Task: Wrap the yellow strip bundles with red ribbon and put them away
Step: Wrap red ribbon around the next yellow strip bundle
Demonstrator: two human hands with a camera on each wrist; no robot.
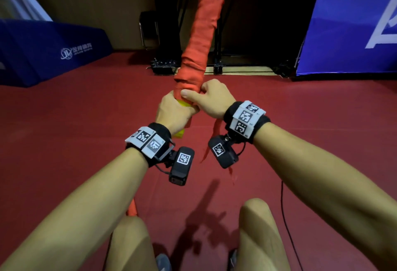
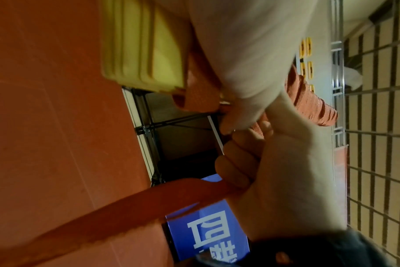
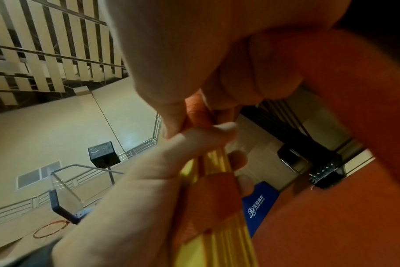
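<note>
Above red gym floor (image 1: 75, 120), the ribbon-wrapped yellow bundle (image 1: 199, 34) rises away from both hands: left hand (image 1: 174, 113) grips its bare lower end, right hand (image 1: 212, 96) just above pinches the ribbon (image 1: 216, 127).

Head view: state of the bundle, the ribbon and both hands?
yellow strip bundle: held up, tilted away from the person, bare only at its near end.
red ribbon: wound round most of the bundle, loose tail hanging below the hands.
left hand: grips the bundle's near end.
right hand: pinches the ribbon at the lowest turn, thumb on top.
</note>
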